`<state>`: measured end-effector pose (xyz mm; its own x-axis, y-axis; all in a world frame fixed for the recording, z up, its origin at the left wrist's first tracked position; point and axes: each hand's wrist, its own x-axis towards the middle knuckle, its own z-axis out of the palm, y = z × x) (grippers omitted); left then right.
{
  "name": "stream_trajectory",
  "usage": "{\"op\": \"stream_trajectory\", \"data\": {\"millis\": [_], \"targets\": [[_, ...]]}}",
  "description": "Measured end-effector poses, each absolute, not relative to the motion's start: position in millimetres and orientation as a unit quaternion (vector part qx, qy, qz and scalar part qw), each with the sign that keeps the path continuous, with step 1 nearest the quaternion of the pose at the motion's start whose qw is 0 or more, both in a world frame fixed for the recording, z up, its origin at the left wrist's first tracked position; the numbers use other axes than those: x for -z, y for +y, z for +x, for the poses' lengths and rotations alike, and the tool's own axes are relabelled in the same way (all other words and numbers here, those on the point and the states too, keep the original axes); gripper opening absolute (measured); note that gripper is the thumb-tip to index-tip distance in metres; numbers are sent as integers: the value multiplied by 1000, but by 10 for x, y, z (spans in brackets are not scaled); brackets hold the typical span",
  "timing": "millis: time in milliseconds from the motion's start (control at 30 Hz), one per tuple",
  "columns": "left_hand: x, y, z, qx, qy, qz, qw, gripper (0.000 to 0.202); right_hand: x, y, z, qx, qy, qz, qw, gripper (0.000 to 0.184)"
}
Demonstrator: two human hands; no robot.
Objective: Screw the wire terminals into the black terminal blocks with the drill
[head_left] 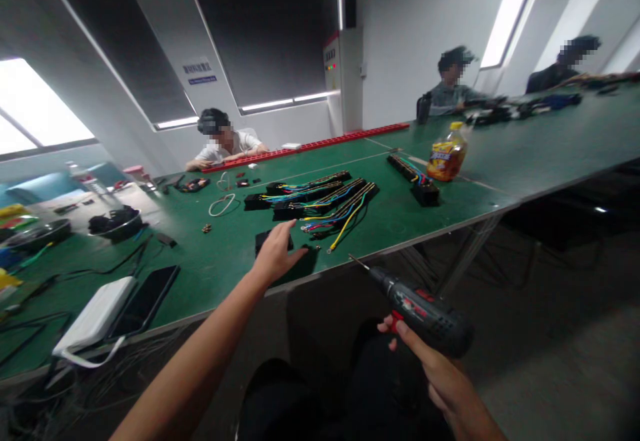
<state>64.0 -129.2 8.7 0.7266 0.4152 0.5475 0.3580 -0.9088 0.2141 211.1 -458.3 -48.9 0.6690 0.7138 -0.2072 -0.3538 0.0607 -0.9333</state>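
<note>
My left hand (275, 254) reaches over the green table's front part with its thumb and fingers apart. A small black block (261, 242) lies beside and partly behind it; whether the hand touches the block I cannot tell. In my right hand (430, 364) is a dark cordless drill (423, 314) with a red trigger, its long bit pointing up and left towards the table edge. Just beyond my left hand lie several black wired strips (335, 209) with yellow, blue and green leads. Ring terminals at the lead ends face me.
Another wired strip (413, 177) lies by a yellow-capped bottle (449, 153). At left are a phone (145, 299), a white power bank (95, 314) and a metal bowl (116, 224) of black parts. A red rail (320, 144) lines the far edge. Several people sit beyond.
</note>
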Motion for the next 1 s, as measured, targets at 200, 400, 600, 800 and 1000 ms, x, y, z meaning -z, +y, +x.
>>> {"op": "stream_trajectory", "data": {"millis": [200,400,600,800,1000], "targets": [[158,-1292,1196,-312,231,910,145,122,521,-4667,2122,-373,-155,-585,704,42],[216,-1114,1239,-301,262,900,177,111,580,-4739,2190,-378,-166,-587,696,41],[153,-1177,1285,-295,251,912,136,91,568,-4699,2183,-370,-176,-595,692,43],[5,-1134,1438,-315,317,891,79,45,613,-4710,2205,-370,-183,-591,693,43],[-21,-1148,1506,-344,338,864,143,36,659,-4717,2210,-380,-169,-586,696,43]]}}
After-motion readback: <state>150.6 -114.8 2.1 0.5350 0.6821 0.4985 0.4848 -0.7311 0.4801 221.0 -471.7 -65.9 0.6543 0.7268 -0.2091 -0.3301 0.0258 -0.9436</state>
